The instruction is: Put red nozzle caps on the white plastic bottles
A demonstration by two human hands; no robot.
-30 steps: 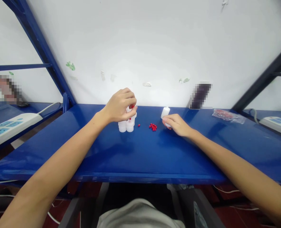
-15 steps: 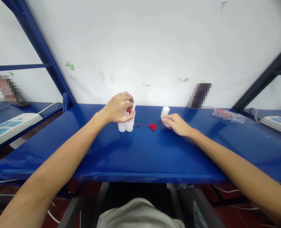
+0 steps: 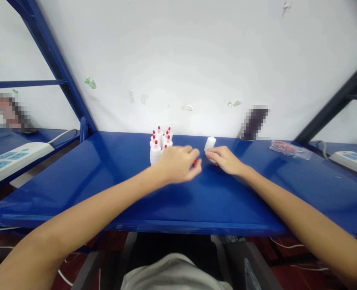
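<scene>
Left hand (image 3: 178, 164) reaches out low over the glossy blue metal workbench (image 3: 106, 189), its thumb and forefinger pinched nearly together at the small scatter of red plastic caps (image 3: 194, 162), of which only a speck shows past the fingertips; whether a cap is already between them I cannot tell. Right hand (image 3: 223, 158), at about three o'clock from the left, is loosely curled around the lower part of a small white plastic squeeze bottle without a cap (image 3: 210, 143), which leans slightly and rests on the bench. Going from large to small: the bench spans the whole width under a white wall; at about eleven o'clock from the left hand stands a tight cluster of white bottles with red pointed caps (image 3: 160, 143), upright and touching one another; far off at three o'clock lies a clear plastic bag with red pieces (image 3: 289, 148); white power strips (image 3: 13, 156) sit at the outer edges. To do the pick cleanly, I judge the fingertips should close on a single cap from above, lifting straight so the neighbours are not flicked away, while the other hand keeps the open bottle steady and upright. Each cap is tiny, bright red and tapered; the bottle is squat, cylindrical, matt white.
</scene>
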